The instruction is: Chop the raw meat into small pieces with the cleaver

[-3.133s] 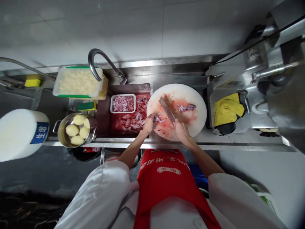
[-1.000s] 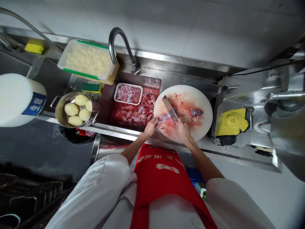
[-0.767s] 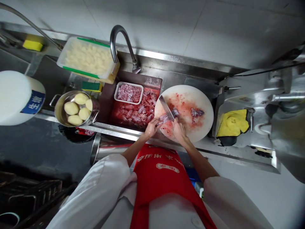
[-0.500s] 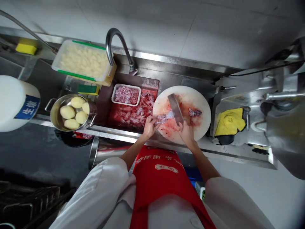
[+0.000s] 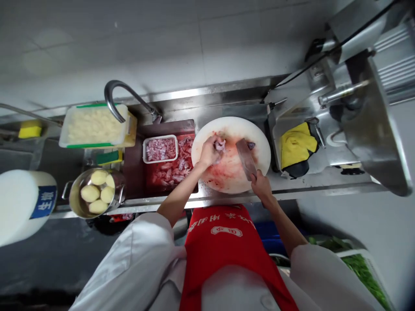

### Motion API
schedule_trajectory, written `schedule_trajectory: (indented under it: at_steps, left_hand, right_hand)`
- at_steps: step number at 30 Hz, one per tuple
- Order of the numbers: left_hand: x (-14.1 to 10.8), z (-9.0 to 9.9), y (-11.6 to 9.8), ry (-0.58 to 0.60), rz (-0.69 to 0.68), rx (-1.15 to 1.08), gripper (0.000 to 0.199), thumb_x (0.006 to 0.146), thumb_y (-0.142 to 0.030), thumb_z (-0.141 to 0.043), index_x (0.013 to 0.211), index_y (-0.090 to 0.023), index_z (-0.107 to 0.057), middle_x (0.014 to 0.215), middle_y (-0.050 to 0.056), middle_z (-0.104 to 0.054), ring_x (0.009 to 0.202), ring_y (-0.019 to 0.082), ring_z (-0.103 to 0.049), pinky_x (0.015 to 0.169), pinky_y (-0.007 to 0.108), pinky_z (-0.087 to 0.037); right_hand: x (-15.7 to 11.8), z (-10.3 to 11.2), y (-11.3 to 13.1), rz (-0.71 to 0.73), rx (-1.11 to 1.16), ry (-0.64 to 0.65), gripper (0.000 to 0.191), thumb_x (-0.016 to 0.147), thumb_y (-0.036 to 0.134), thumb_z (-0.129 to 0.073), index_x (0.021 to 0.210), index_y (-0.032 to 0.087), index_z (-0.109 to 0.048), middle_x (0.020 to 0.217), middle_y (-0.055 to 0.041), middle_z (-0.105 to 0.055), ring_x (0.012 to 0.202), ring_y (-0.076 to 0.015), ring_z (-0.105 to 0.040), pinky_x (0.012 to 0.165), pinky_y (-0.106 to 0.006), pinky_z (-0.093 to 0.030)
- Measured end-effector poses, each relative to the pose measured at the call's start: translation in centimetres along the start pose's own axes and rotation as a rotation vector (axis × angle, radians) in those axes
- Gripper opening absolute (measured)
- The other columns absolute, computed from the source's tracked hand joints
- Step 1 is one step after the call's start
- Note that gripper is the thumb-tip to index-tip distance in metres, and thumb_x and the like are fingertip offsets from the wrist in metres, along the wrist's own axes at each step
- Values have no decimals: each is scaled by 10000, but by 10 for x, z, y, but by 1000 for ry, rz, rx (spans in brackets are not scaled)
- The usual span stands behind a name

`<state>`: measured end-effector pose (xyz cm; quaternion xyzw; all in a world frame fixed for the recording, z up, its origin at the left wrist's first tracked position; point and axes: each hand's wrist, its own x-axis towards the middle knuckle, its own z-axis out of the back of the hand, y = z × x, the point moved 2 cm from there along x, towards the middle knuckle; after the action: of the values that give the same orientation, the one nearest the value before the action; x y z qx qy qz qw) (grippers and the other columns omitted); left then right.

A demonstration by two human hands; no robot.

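Observation:
On the round white cutting board (image 5: 233, 185), streaked with red, my left hand (image 5: 210, 151) closes around a piece of raw meat (image 5: 220, 144), part of which shows past the fingers. My right hand (image 5: 260, 185) grips a cleaver (image 5: 245, 158) by its handle, the broad blade slanting up and left over the board. Just beyond the blade lies a small dark scrap of meat (image 5: 250, 145). Left of the board, a sink (image 5: 138, 172) holds many raw meat pieces (image 5: 171, 172) in red liquid, and a white basket (image 5: 177, 149) of chopped meat stands in it.
A curved faucet (image 5: 113, 93) rises behind the sink. A lidded tub (image 5: 92, 125), a sponge (image 5: 108, 157) and a pot (image 5: 75, 198) of peeled potatoes stand to the left. A yellow cloth (image 5: 296, 144) lies in a metal machine's tray at right. Greens (image 5: 366, 272) sit low at right.
The view has turned to the right. My left hand has moved from the board's near-left edge farther onto it, now around the meat. The cleaver has shifted away from the meat that lay beneath it.

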<state>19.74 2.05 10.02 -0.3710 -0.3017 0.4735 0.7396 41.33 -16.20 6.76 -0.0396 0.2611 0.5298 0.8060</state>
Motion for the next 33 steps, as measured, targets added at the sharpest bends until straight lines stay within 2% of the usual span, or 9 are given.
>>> schedule_trajectory:
  at_steps: [3, 5, 9, 12, 15, 21, 26, 29, 33]
  left_hand:
    - [-11, 16, -12, -97, -14, -23, 518, 778, -46, -581, 1279, -174, -548, 1078, 46, -659, 894, 162, -615, 807, 265, -488]
    - [-26, 17, -7, -88, -26, 45, 470, 782, -71, -604, 1237, -187, -592, 1099, 54, -656, 965, 191, -612, 865, 300, -489]
    - [-73, 4, 31, -8, -24, 178, 152, 770, -118, -667, 907, -181, -662, 951, 61, -633, 981, 230, -567, 910, 363, -476]
    - [-107, -2, 61, 11, 19, 200, 140, 745, -111, -677, 849, -188, -626, 924, 56, -607, 952, 232, -546, 867, 361, -481]
    - [-129, 2, 75, -51, 26, 180, 138, 771, -148, -691, 852, -194, -590, 929, 53, -604, 931, 228, -540, 843, 355, -472]
    - [-140, 11, 82, -119, 57, 138, 118, 833, -225, -676, 864, -202, -565, 929, 52, -609, 913, 222, -546, 821, 344, -452]
    - [-142, 10, 86, -139, 35, 94, 94, 836, -213, -652, 869, -196, -566, 926, 54, -607, 909, 221, -537, 806, 336, -439]
    - [-141, 10, 88, -121, 41, 98, 95, 838, -223, -650, 867, -196, -564, 919, 55, -604, 902, 224, -536, 812, 344, -437]
    - [-139, 11, 89, -116, 54, 105, 106, 844, -236, -654, 853, -199, -555, 904, 55, -599, 897, 228, -535, 825, 356, -434]
  right_hand:
    - [3, 5, -4, -14, 28, 8, 306, 1041, 298, -394, 1225, 107, -547, 966, -161, -730, 893, -270, -689, 692, -300, -371]
    - [5, 9, -5, -13, 33, 4, 293, 1045, 288, -396, 1219, 108, -548, 972, -161, -731, 896, -262, -692, 703, -297, -375]
    - [5, 16, -6, -9, 6, 5, 296, 1053, 294, -391, 1219, 108, -551, 954, -157, -730, 875, -261, -699, 705, -300, -383]
    - [2, 20, 0, -13, -38, 21, 304, 1052, 288, -388, 1235, 103, -545, 949, -161, -727, 875, -262, -701, 708, -301, -395]
    - [-1, 23, 17, 17, -89, 26, 335, 1061, 298, -357, 1264, 97, -532, 963, -172, -725, 903, -263, -704, 727, -300, -411]
    - [7, 38, 80, 188, -150, 64, 342, 1073, 310, -326, 1271, 136, -543, 1004, -158, -730, 920, -254, -697, 757, -303, -430]
    - [26, 58, 125, 220, -95, -130, 464, 1093, 369, -204, 1333, 87, -484, 1016, -192, -723, 918, -276, -685, 771, -324, -441]
    - [39, 47, 135, 242, -96, -30, 393, 1086, 316, -278, 1311, 80, -496, 1052, -201, -721, 968, -269, -684, 811, -316, -445]
    - [52, 31, 122, 278, -116, 120, 284, 1042, 223, -419, 1273, 97, -525, 1102, -192, -717, 1013, -246, -683, 834, -291, -440]
